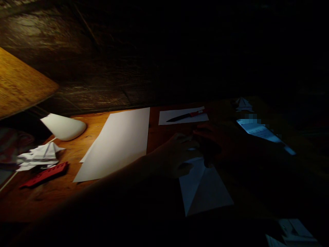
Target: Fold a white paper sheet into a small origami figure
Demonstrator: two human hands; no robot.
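The scene is very dark. My left hand [177,154] rests with curled fingers on the top edge of a folded white paper [203,188] that lies on the wooden table [77,164]. My right hand [216,137] sits just to the right of it, fingers bent down onto the same top edge of the paper. Both hands press on the fold. A diagonal crease runs across the paper.
A stack of plain white sheets [118,144] lies left of my hands. Behind them a red-handled knife [186,116] rests on a small sheet. A lit phone [262,132], a white lamp [64,126], folded paper shapes [41,154] and a red ruler [46,174] lie around.
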